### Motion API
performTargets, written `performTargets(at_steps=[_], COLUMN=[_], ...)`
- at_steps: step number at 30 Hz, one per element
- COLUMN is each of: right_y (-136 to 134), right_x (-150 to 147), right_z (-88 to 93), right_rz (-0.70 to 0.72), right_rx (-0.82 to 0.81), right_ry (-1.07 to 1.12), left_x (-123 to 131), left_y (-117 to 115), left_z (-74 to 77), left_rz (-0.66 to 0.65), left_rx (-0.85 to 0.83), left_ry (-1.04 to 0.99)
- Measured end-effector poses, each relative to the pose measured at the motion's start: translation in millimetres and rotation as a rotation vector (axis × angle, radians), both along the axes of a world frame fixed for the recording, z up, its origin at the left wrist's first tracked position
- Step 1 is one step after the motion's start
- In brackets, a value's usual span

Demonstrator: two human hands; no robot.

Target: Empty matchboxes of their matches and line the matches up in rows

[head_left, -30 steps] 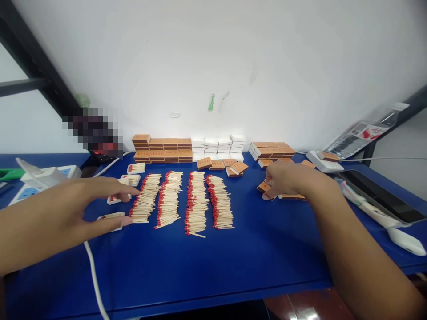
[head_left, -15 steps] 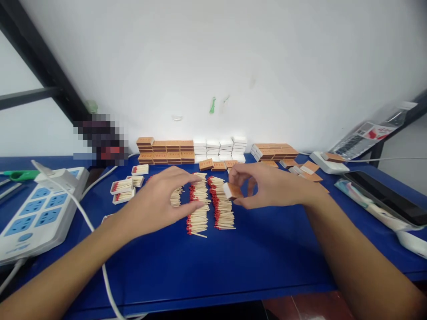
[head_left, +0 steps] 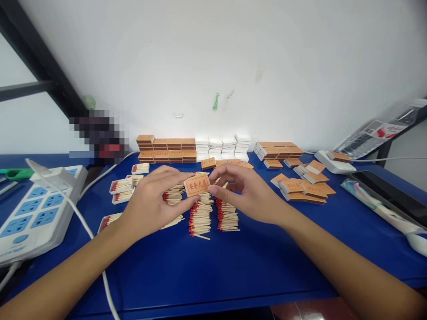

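Between both hands an orange matchbox (head_left: 196, 185) with red lettering is held up, its printed face toward me. My left hand (head_left: 155, 198) pinches its left end between thumb and fingers. At the right end, the thumb and fingers of my right hand (head_left: 240, 189) close on it too. Underneath lie rows of red-tipped matches (head_left: 200, 218), partly covered by the hands. White trays filled with matches (head_left: 122, 186) sit left of my left hand.
Stacked orange matchboxes (head_left: 167, 150) and white trays (head_left: 223, 149) line the wall. More matchboxes (head_left: 302, 189) lie at right, near a phone (head_left: 390, 195) and a plastic bottle (head_left: 380, 131). A power strip (head_left: 38, 209) with a white cable (head_left: 78, 206) occupies the left.
My right hand has brought the matchbox leftward from over the right match row. My left hand, open and empty before, now grips its other end. The box's printed face has turned toward me.
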State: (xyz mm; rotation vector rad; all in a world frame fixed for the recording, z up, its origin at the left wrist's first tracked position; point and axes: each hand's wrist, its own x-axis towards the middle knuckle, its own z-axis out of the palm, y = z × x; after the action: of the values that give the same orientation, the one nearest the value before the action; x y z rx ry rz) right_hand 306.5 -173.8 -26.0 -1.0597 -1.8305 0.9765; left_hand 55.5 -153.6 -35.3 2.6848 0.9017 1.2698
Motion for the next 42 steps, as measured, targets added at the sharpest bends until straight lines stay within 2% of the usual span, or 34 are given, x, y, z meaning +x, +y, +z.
performTargets(at_steps=[4, 10, 15, 22, 27, 34, 38, 42], right_y=[3, 2, -2, -6, -11, -8, -3, 5], right_x=[-4, -3, -6, -17, -19, -12, -8, 3], right_z=[-3.6, -2.3, -7.0, -14.5, -13.1, -6.1, -6.5, -2.9], right_rz=[0.033, 0.040, 0.120, 0.029, 0.036, 0.034, 0.018, -0.026], right_rx=[-0.063, -0.093, -0.222, -0.194, -0.275, -0.209, -0.223, -0.213], right_ry=[0.095, 0.115, 0.128, 0.160, 0.214, 0.163, 0.176, 0.230], left_x=[-2, 1, 2, -1, 0, -4, -7, -12], left_y=[0, -4, -4, 0, -3, -2, 0, 3], left_z=[-1.6, -3.2, -9.3, -15.5, -11.8, -8.1, -4.9, 5.6], left_rz=[-0.011, -0.011, -0.021, -0.024, -0.034, 0.026, 0.049, 0.057], left_rx=[0.007, 0.034, 0.017, 0.093, 0.133, 0.147, 0.112, 0.033], left_ry=[-0.013, -0.017, 0.032, 0.106, 0.116, 0.216, 0.283, 0.272])
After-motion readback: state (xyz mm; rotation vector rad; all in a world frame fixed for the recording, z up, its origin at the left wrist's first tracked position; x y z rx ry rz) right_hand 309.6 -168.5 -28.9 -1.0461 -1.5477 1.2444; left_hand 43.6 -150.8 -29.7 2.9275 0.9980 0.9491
